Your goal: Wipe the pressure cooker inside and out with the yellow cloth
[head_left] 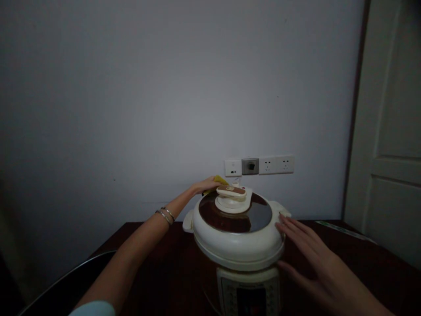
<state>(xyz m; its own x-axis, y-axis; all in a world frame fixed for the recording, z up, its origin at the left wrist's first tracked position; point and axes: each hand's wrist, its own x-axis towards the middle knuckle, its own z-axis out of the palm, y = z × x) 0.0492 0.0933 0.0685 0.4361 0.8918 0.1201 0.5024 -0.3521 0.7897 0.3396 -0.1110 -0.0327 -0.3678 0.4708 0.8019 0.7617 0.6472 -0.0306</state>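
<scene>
A white electric pressure cooker [237, 245] with a brown glossy lid top [223, 221] stands on the dark table before me. Its lid handle [231, 192] is cream and brown. Reaching to the far left of the lid, my left hand [207, 184] is closed on a yellow cloth [219, 180]; part of the cloth is hidden behind the handle. My right hand [305, 245] rests its outstretched fingertips against the right side of the lid rim, near the side grip [279, 208], and holds nothing.
Behind the cooker, a row of wall sockets [275, 165] and a grey outlet [250, 166] sit low on the wall. A dark round-rimmed pan or basin [70, 274] is at lower left. A flat strip [345, 231] lies on the table [164, 259] at right, near a door [388, 131].
</scene>
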